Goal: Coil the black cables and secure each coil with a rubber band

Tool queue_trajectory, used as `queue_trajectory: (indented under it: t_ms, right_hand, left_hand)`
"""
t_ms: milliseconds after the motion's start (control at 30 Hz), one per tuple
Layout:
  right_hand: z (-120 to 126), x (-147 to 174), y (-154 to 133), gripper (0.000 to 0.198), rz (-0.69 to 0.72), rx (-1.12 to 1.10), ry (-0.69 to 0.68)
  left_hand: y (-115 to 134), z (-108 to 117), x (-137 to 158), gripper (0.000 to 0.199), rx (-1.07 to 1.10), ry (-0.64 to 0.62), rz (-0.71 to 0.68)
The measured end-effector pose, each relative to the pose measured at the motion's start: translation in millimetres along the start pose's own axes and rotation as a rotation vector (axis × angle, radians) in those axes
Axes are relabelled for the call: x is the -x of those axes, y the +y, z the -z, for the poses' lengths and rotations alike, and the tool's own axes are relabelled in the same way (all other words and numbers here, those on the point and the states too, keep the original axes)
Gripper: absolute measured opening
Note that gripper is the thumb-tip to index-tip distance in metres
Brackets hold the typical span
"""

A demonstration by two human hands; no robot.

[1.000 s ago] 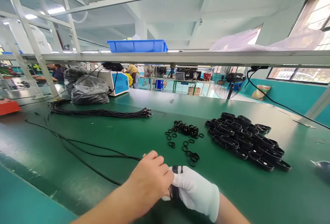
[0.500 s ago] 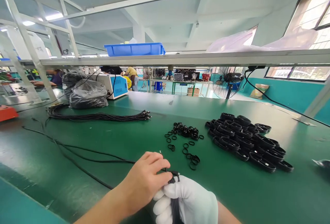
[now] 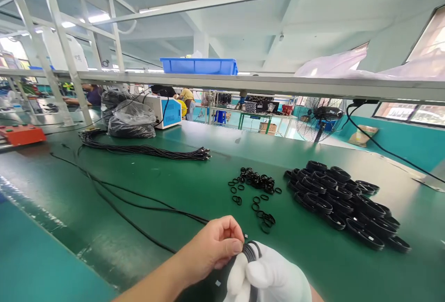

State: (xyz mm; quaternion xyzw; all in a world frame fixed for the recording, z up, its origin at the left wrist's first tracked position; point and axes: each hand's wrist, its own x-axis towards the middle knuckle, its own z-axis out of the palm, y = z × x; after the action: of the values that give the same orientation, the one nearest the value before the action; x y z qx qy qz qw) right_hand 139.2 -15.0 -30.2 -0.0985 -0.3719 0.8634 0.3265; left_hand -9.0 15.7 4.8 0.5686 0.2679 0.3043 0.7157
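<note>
My right hand [image 3: 274, 274], in a white glove, is closed around a coiled black cable [image 3: 251, 252] at the bottom of the view. Bare and curled, my left hand [image 3: 215, 248] pinches the cable at the coil's upper left side; its fingertips partly hide what they grip. Loose lengths of black cable [image 3: 139, 204] run across the green table to the left of the hands. Just beyond the hands lie small black rings [image 3: 257, 181], some heaped and some scattered. Stacked to the right is a pile of coiled black cables [image 3: 340, 200].
A bundle of straight black cables [image 3: 149, 151] lies at the back left, before a plastic-wrapped bag [image 3: 132, 118] and a white-blue machine [image 3: 168, 112]. A red box [image 3: 22, 134] is at far left. Overhead, a shelf [image 3: 260, 81] carries a blue bin [image 3: 200, 66].
The view has swung left, so the table's things appear farther right. My left fingers have moved from above the cable ends to a closed pinch beside the coil; the right hand still holds it.
</note>
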Motion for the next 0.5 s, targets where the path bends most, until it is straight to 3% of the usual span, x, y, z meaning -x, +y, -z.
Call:
queue_trajectory:
  t_ms: [100,233,300,367,500]
  right_hand:
    - [-7,2,-6,0.033,0.006,0.084,0.047]
    - [-14,7,-18,0.036,0.035,0.153,0.127]
    - [-12,11,-23,0.036,-0.007,0.275,0.112]
    - [-10,16,-28,0.034,-0.068,0.392,0.084]
    - [-16,29,-39,0.028,-0.170,0.467,0.050]
  left_hand:
    - [-6,-8,-1,0.040,0.054,0.046,-0.094]
    - [12,-17,12,0.017,-0.239,0.111,-0.111]
    - [21,-24,21,0.007,-0.400,0.143,-0.117]
    - [24,-30,28,0.011,-0.500,0.180,-0.121]
    - [10,-37,30,0.009,-0.514,0.284,-0.220]
